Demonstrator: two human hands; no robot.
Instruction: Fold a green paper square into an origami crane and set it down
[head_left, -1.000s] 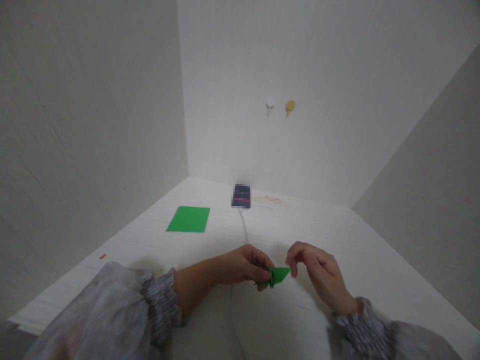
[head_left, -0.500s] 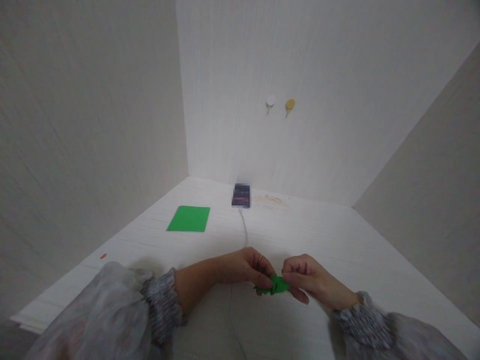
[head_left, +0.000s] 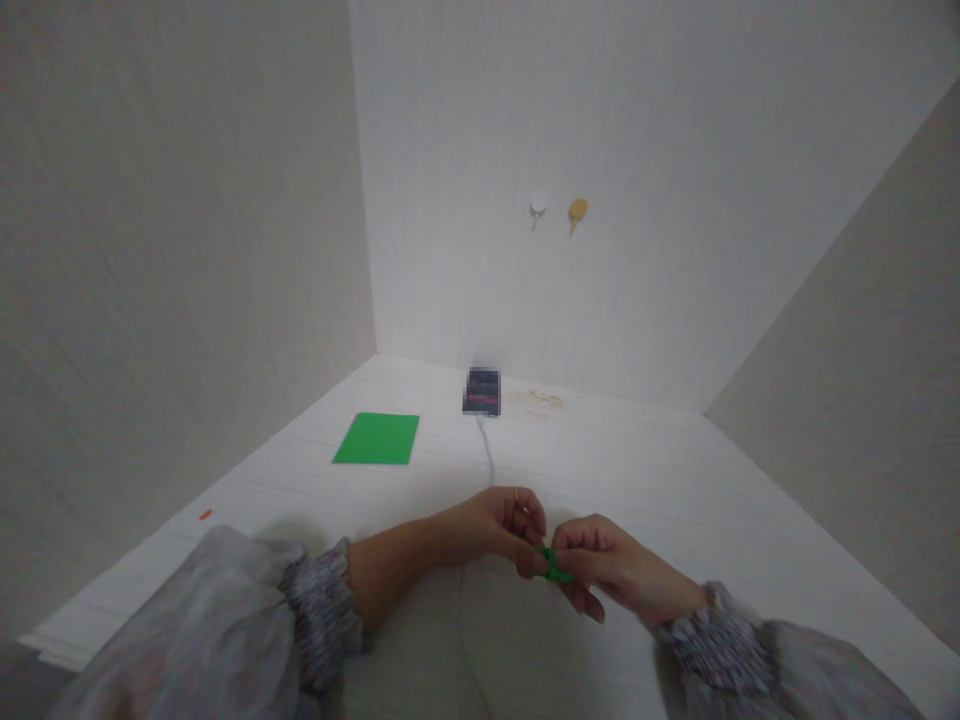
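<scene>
A small piece of folded green paper [head_left: 556, 572] is pinched between my two hands, above the near middle of the white table. My left hand [head_left: 504, 527], with a ring on one finger, is closed on its left end with thumb and fingertips. On its right side, my right hand [head_left: 604, 560] grips it between thumb and index finger, with other fingers showing below. Much of the paper's shape is hidden by the fingers. Flat on the table to the left lies a square sheet of green paper [head_left: 377, 438].
A dark, blurred-out device [head_left: 482, 391] stands at the back wall, with a pale cable [head_left: 487, 449] running toward me. A small orange scrap [head_left: 206, 514] lies near the left edge. White [head_left: 538, 203] and yellow [head_left: 578, 209] hooks are on the back wall.
My right hand has shifted slightly left, closer to my left hand. Less of the green folded paper shows between the fingers. The left fingers have lifted a little. The flat sheet has stayed put.
</scene>
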